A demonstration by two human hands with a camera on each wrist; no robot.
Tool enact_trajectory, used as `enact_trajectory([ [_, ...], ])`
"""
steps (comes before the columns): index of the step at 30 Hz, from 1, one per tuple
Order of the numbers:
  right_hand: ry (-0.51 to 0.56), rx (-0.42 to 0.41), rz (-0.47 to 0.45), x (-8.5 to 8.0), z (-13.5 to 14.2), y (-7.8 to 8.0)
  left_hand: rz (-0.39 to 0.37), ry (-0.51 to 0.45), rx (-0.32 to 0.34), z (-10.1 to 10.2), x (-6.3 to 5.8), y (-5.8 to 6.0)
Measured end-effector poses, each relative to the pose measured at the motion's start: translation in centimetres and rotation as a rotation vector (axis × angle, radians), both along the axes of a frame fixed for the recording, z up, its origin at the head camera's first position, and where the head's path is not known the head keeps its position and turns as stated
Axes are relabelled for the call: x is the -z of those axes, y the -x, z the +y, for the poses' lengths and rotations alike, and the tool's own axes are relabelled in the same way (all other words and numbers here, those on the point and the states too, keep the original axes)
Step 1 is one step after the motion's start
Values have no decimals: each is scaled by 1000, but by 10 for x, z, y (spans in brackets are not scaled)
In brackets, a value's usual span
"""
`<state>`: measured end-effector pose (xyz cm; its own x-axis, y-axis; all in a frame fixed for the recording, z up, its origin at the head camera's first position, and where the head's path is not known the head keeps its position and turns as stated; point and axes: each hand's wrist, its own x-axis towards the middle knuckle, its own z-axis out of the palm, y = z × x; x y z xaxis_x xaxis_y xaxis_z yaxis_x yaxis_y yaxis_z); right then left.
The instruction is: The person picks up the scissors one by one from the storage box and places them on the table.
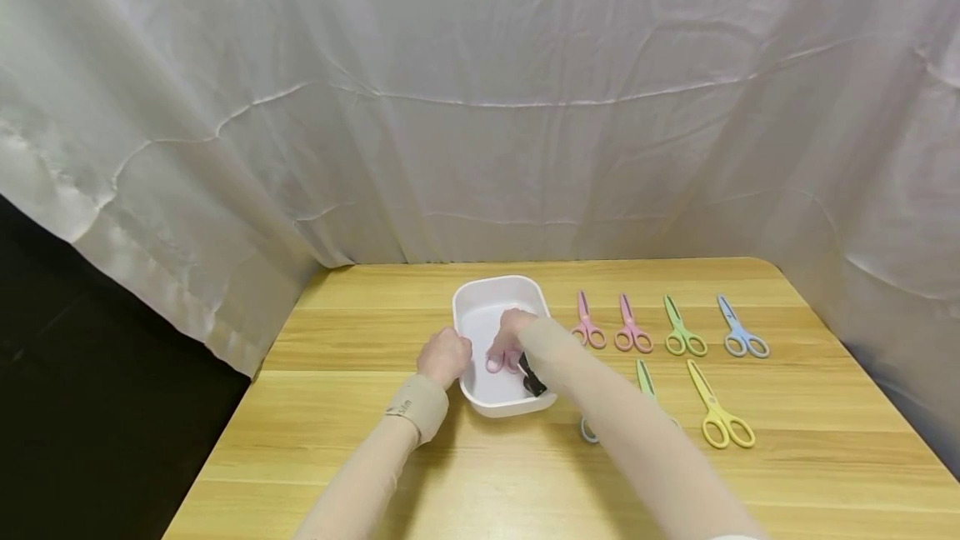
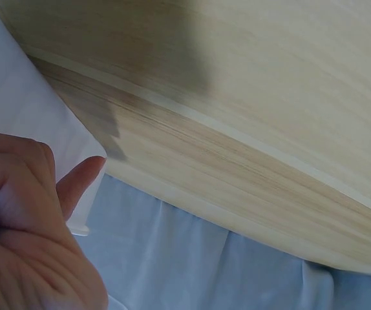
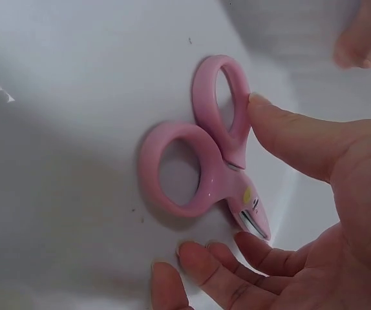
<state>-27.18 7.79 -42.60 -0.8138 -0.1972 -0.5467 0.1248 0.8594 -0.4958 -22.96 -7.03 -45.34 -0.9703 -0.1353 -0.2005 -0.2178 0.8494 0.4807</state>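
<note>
A white plastic tray (image 1: 495,392) stands on the wooden table. At its left side my left hand (image 1: 446,355) grips the rim, the fingers curled over the edge and the thumb along the outside wall in the left wrist view. Inside the tray lies a pair of pink scissors (image 3: 227,184), flat on the bottom. My right hand (image 1: 513,336) reaches in over it. The right wrist view has the thumb touching one finger loop, while the other fingers are spread beside the blades. In the head view the right hand hides most of these scissors.
Right of the tray lie several more scissors: two pink pairs (image 1: 628,332), a green pair (image 1: 677,327) and a blue pair (image 1: 737,332) behind, a yellow pair (image 1: 712,407) in front. My right forearm partly covers another green pair (image 1: 645,379) and a bluish loop. A curtain (image 1: 480,148) hangs behind.
</note>
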Motion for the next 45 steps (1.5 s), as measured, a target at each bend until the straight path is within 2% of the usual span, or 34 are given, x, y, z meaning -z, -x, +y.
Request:
enact_trajectory([
  [5,8,23,-13,0,0,-4,5,2,3,0,0,-1],
  [12,0,6,6,-5,0,-10,8,4,-1,0,1,0],
  [18,-20,17,13,7,-5,3,19,1,1,-1,1,0],
  [26,-81,-13,16,17,-9,18,33,1,8,0,1,-1],
  [34,-92,-20,16,12,-9,17,33,-7,5,0,1,-1],
  [40,-103,-15,3,16,-11,20,40,-7,11,-1,2,0],
  [45,-93,-53,-6,15,-10,18,50,-5,14,-1,3,1],
])
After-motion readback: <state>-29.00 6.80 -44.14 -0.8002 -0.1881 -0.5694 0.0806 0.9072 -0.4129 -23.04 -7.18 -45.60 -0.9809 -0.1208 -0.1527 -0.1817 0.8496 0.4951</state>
